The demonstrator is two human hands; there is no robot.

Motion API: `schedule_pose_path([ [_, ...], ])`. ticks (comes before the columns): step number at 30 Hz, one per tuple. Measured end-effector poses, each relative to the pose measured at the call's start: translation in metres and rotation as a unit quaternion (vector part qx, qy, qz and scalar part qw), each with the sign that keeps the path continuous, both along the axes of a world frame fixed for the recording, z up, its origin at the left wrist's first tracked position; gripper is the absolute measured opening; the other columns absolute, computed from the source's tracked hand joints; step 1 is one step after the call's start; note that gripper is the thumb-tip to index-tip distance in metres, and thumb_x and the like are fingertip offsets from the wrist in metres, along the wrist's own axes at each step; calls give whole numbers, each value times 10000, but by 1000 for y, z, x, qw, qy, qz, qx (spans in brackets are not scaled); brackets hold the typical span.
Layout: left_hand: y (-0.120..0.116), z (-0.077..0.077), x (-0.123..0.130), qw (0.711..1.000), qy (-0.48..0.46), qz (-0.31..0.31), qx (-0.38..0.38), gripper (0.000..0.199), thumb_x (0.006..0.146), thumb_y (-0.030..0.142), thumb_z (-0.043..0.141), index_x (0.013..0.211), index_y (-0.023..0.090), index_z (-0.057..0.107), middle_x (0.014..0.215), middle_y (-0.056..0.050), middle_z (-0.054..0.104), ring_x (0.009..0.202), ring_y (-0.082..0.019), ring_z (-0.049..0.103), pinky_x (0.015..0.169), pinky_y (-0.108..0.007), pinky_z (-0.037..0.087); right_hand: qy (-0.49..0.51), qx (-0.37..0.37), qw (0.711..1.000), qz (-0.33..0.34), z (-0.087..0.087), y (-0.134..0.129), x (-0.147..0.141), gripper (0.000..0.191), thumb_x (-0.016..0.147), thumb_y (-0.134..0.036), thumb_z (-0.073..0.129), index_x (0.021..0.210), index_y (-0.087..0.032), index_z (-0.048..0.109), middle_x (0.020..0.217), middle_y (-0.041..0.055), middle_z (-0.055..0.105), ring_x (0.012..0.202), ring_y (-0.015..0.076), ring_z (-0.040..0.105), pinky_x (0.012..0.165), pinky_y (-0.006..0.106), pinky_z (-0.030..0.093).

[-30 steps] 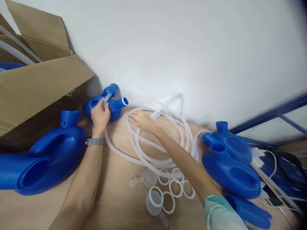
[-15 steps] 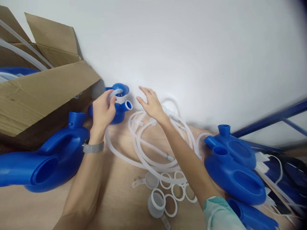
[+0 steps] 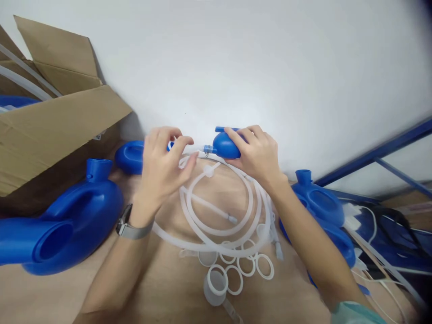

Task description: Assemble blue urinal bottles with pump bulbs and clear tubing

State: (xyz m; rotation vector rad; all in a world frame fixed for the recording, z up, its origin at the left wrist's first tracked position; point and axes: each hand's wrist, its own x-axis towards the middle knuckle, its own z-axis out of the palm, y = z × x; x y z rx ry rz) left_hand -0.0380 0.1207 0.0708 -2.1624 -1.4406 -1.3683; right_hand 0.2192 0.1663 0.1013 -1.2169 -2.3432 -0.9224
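Note:
My right hand is wrapped round a rounded blue plastic piece with a flat tab on top. A clear tube joins its narrow nozzle, with a thin wire clip at the joint. My left hand is beside the tube, thumb and fingers curved but apart; its palm side is partly hidden. Behind that hand lies a blue bottle, its ringed mouth showing between the fingers. Coiled clear tubing rests on the table below both hands.
An open cardboard box stands at the left, near a large blue jug. White rings and a translucent cap lie in front. More blue bottles and a blue metal rail are at the right.
The blue piece has moved right from beside the box, and my right hand has closed on it. My left hand has moved right and loosened from the tube.

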Motion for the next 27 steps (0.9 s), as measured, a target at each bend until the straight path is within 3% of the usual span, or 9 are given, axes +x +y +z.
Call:
schedule_pose_path([
  [2,-12,3,19,996,-10,-32,-86,323,1024,470,573,989,189,729,995,-111,762,929,-294,700,854,-425,528,10,10,1000,-17,-6,-19,7,628,943,-415,694,1524,-221,557,1172,135,716,1127,348,577,823,415,466],
  [4,-16,1,36,977,-18,-109,-184,377,1072,463,486,937,198,717,887,-72,762,790,-247,697,760,-377,526,19,6,999,-25,-8,-33,15,622,945,-426,686,1521,-227,561,1174,135,720,1110,348,571,807,418,470],
  [8,-8,-15,60,930,-119,-248,-243,348,1075,406,457,946,199,705,874,-64,757,788,-221,719,649,-306,555,43,-6,998,-45,-5,-55,31,654,936,-468,691,1532,-239,549,1171,147,725,1092,368,560,799,448,494],
  [11,-4,-25,73,875,-216,-318,-295,315,1035,449,529,1033,189,707,895,-75,759,828,-224,748,548,-262,579,50,-3,997,-60,-3,-69,39,643,948,-444,677,1546,-255,535,1177,148,721,1092,372,558,812,464,504],
  [13,-6,-26,78,853,-250,-332,-315,340,1026,468,531,967,183,707,845,-65,750,750,-199,737,549,-259,593,46,0,997,-64,-2,-75,43,632,952,-420,678,1547,-262,536,1199,147,715,1101,369,554,824,466,504],
  [17,-13,-25,84,843,-269,-333,-325,394,1010,476,551,759,190,655,675,-25,697,575,-145,660,578,-257,567,38,1,997,-67,-3,-79,49,625,934,-387,714,1528,-271,557,1239,135,708,1118,361,546,842,464,495],
  [22,-13,-29,91,772,-407,-335,-356,418,916,562,672,742,182,654,623,-25,667,577,-163,673,578,-273,577,30,19,996,-81,-5,-75,54,598,939,-326,705,1518,-261,568,1285,142,705,1127,363,530,870,479,466],
  [25,-6,-34,92,753,-453,-305,-366,454,853,616,733,770,174,663,665,-43,695,617,-182,706,624,-298,607,37,28,994,-94,-5,-73,55,581,956,-344,676,1519,-254,562,1308,160,695,1132,376,518,872,493,451],
  [27,-2,-34,88,749,-430,-307,-399,506,864,672,694,818,168,680,737,-79,741,676,-209,735,668,-331,624,24,24,995,-91,-5,-72,55,580,952,-346,673,1516,-263,563,1300,160,698,1127,379,520,875,496,447],
])
